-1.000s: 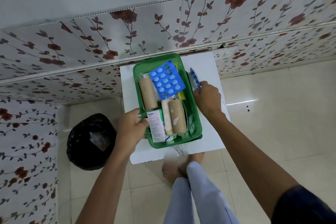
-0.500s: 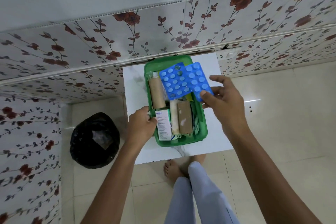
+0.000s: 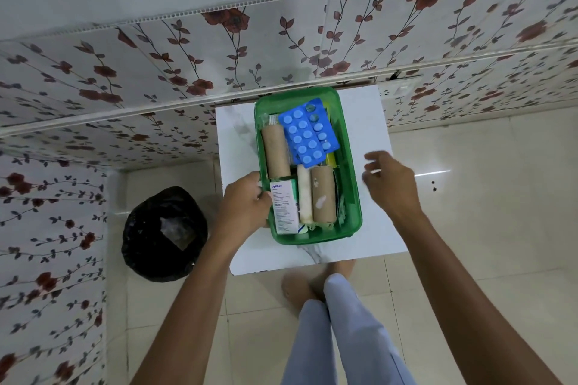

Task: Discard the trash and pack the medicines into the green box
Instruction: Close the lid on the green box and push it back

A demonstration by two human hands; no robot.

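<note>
The green box point(image 3: 352, 184) sits on a small white table point(image 3: 369, 122). Inside it lie blue blister packs point(image 3: 308, 133) stacked at the far end, two brown bandage rolls point(image 3: 275, 150) point(image 3: 323, 195), a thin white roll point(image 3: 305, 197) and a white-and-green medicine carton point(image 3: 283, 208). My left hand point(image 3: 245, 201) grips the box's left rim beside the carton. My right hand point(image 3: 391, 183) hovers over the table just right of the box, fingers spread, holding nothing.
A bin lined with a black bag point(image 3: 164, 233) stands on the tiled floor left of the table, with some trash in it. A floral wall runs behind the table. My legs and feet point(image 3: 312, 287) are at the table's near edge.
My right hand picked a blue blister pack up from the table, laid it onto the pack in the box, let go and drew back to the right. My left hand kept its hold on the rim.
</note>
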